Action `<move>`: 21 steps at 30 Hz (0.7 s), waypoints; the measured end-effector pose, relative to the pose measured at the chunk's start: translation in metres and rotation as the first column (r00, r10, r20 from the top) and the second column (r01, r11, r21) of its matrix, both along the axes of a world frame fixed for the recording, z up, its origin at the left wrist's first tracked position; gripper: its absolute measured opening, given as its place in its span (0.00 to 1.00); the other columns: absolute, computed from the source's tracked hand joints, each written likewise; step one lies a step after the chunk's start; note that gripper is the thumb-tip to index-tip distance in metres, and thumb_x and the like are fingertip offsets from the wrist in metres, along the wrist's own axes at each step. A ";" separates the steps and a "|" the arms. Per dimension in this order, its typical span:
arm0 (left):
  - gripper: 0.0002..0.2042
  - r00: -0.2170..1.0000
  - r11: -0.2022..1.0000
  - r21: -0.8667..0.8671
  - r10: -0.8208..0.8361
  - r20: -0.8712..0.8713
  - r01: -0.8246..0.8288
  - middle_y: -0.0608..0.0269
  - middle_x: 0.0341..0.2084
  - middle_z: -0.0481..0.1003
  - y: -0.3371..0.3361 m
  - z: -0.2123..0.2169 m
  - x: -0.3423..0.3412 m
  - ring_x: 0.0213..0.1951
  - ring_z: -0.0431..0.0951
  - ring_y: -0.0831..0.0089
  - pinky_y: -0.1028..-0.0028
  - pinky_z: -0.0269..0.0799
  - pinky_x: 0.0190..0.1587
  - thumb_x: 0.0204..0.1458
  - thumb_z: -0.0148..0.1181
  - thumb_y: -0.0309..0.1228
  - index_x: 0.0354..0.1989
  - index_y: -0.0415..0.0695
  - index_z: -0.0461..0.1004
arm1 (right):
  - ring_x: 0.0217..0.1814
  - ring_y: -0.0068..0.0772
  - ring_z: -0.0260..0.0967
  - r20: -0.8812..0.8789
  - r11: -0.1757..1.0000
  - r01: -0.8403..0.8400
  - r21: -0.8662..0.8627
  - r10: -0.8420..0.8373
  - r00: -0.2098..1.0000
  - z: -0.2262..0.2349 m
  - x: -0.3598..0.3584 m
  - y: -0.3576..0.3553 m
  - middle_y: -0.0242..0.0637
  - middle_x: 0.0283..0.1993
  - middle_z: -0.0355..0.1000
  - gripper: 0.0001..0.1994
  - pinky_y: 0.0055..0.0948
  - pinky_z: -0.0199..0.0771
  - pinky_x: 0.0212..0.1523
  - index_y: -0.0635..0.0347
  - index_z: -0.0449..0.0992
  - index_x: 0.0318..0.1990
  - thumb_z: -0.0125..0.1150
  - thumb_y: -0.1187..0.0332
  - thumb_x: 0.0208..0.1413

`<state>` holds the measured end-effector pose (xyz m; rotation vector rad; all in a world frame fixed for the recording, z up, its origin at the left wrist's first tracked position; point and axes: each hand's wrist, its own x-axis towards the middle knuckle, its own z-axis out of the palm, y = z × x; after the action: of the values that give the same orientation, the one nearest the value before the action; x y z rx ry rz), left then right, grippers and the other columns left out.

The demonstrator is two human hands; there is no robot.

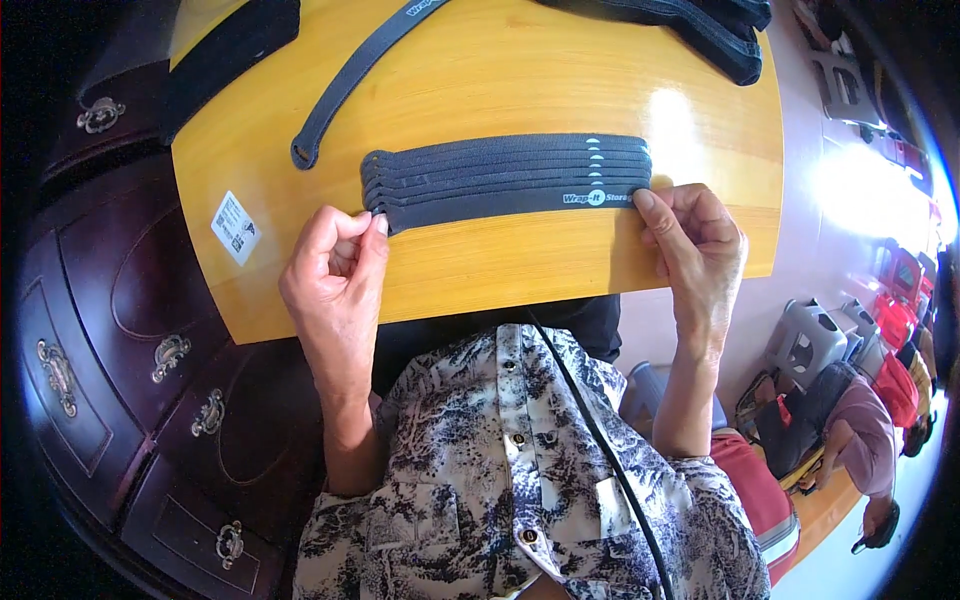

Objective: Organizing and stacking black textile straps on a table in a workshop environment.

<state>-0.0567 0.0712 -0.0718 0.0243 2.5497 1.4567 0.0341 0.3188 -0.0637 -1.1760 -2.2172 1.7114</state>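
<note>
Several black fabric storage straps (pixel 500 178) lie overlapped in a stepped row on the yellow table, their looped ends to the left. The nearest one, a strap with pale printing (pixel 480 209), runs along the front of the row. My left hand (pixel 338 255) pinches its left end between thumb and fingertips. At its right end my right hand (pixel 695 235) grips the corner, thumb on top and the other fingers curled. Beyond the row, a single loose strap (pixel 345 100) with a looped end stretches toward the far edge.
The yellow table (pixel 560 255) carries a white label sticker (pixel 236 228) at left. A wide black strip (pixel 230 68) lies far left and a black strap bundle (pixel 700 35) far right. Dark drawers (pixel 160 300) stand left. Grey stools (pixel 805 340) and a seated person (pixel 865 440) are at right.
</note>
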 end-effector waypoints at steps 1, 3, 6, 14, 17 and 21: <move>0.10 1.000 1.000 0.001 -0.008 -0.003 0.008 0.77 0.17 0.59 0.000 0.001 -0.001 0.21 0.55 0.90 0.85 0.53 0.23 0.52 0.61 0.19 0.24 0.38 0.65 | 0.23 0.09 0.63 0.000 1.000 0.001 0.000 -0.001 1.000 0.000 -0.001 -0.001 0.25 0.22 0.71 0.09 0.12 0.60 0.23 0.63 0.75 0.28 0.68 0.68 0.52; 0.10 1.000 1.000 0.001 -0.018 -0.006 0.018 0.77 0.16 0.59 -0.001 0.002 -0.002 0.21 0.55 0.90 0.85 0.53 0.23 0.52 0.61 0.19 0.24 0.38 0.65 | 0.19 0.08 0.58 -0.025 0.996 -0.038 0.075 0.040 0.999 0.000 -0.002 -0.002 0.24 0.21 0.69 0.07 0.11 0.52 0.17 0.60 0.76 0.31 0.66 0.68 0.54; 0.10 1.000 1.000 -0.002 -0.014 0.005 0.014 0.77 0.16 0.59 -0.002 0.006 -0.004 0.21 0.56 0.91 0.86 0.53 0.23 0.53 0.61 0.19 0.24 0.38 0.65 | 0.19 0.09 0.60 0.010 0.998 -0.050 0.035 0.050 0.999 0.001 -0.005 -0.003 0.25 0.21 0.69 0.07 0.12 0.52 0.17 0.60 0.75 0.33 0.66 0.68 0.54; 0.07 0.944 0.999 0.049 -0.032 0.329 0.017 0.69 0.14 0.69 -0.005 0.014 -0.017 0.15 0.67 0.86 0.83 0.60 0.15 0.54 0.60 0.24 0.28 0.39 0.68 | 0.15 0.12 0.59 0.110 0.989 -0.108 -0.100 0.119 0.987 0.010 -0.015 0.013 0.26 0.16 0.67 0.09 0.15 0.54 0.15 0.55 0.69 0.33 0.67 0.69 0.53; 0.08 0.919 0.998 0.055 -0.035 0.393 0.014 0.66 0.13 0.70 -0.007 0.018 -0.023 0.13 0.68 0.83 0.82 0.61 0.13 0.54 0.61 0.26 0.28 0.39 0.68 | 0.15 0.12 0.60 0.148 0.987 -0.141 -0.078 0.151 0.977 0.009 -0.018 0.016 0.26 0.16 0.67 0.09 0.15 0.54 0.15 0.55 0.69 0.32 0.67 0.68 0.53; 0.08 0.926 0.996 0.089 -0.026 0.377 -0.009 0.64 0.13 0.72 -0.009 0.012 -0.021 0.13 0.70 0.82 0.82 0.61 0.13 0.53 0.61 0.27 0.29 0.39 0.69 | 0.14 0.13 0.60 0.156 0.982 -0.178 -0.056 0.184 0.970 0.001 -0.018 0.020 0.26 0.16 0.67 0.10 0.15 0.54 0.14 0.55 0.69 0.31 0.67 0.66 0.53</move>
<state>-0.0773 0.0621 -0.0603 -0.2121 2.1703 1.4117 0.0164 0.3390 -0.0628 -1.1928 -2.4645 1.7963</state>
